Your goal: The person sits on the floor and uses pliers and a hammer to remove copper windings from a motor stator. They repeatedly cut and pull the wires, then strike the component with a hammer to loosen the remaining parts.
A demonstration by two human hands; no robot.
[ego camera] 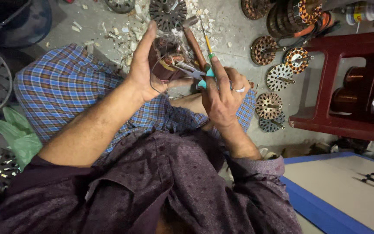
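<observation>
Grey concrete floor (234,32) fills the background, littered with small pale scraps (124,37), and the person sits on it with knees under a blue checked cloth (61,86). Above the lap, the left hand (141,71) holds a dark wound motor coil (167,60); the thumb and fingers are wrapped around its left side and top, so this grip is closed on it. Just to the right, touching the coil's lower edge, are pliers with teal handles (195,73), and the right hand (221,97) squeezes these handles together; a ring sits on one finger. The coil therefore lies between both hands, higher than the right one. I judge that the thin wire loop hanging from the coil could snap or scratch if the pliers pull at an angle, and the tips are close to the left thumb, so a slip could pinch it. A wooden-handled tool (194,43) and a slim screwdriver (206,37) lie just behind the coil. Further right, several round stators (278,78) stand beside a dark red stool (347,86).
</observation>
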